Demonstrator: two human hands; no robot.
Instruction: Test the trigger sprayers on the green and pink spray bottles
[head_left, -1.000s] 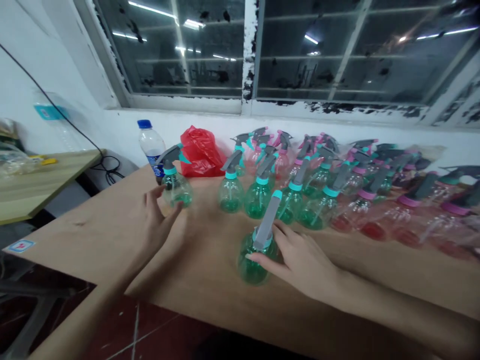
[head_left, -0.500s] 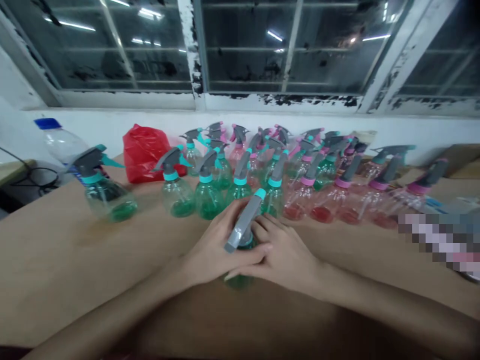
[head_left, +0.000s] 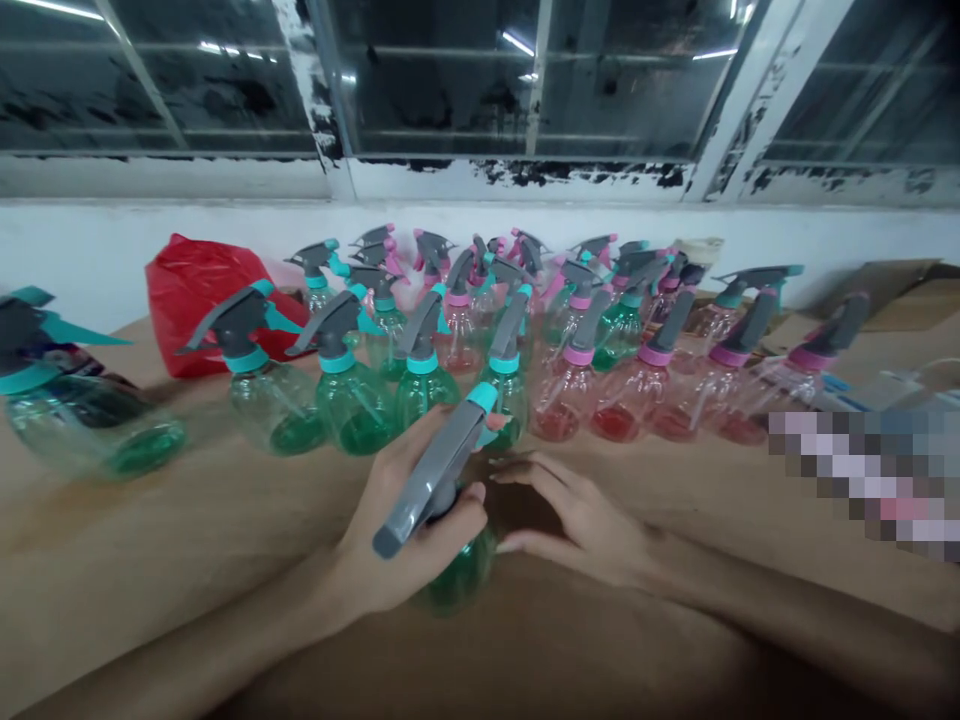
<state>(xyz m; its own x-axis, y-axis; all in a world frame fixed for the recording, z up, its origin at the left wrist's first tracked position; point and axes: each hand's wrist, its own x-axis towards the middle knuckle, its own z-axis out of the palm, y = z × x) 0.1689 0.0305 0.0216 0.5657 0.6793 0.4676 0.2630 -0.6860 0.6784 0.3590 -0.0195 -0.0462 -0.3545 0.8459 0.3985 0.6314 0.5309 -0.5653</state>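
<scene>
Green-tinted round spray bottle [head_left: 454, 580] in the left hand [head_left: 405, 575], front and centre over the brown tabletop [head_left: 90, 580].
Far left, a teal-collared spray bottle with green liquid low inside; then a crumpled red plastic bag [head_left: 202, 300] by the wall and a row of teal-collared green spray bottles [head_left: 360, 405]. Left hand wraps the held bottle high up, below its trigger head: grasp firm-looking, collar hidden by fingers. Head grey, glossy along its back, nozzle tip teal and pointing away toward the row; body clear green, lower part blurred. Whether its base touches the tabletop, cannot tell. Right hand [head_left: 577, 520] just right of it, fingers curved and parted, gripping nothing; contact unclear. Beyond, pink-collared spray bottles [head_left: 622, 400] with red liquid; far right, brown cardboard [head_left: 885, 290].
</scene>
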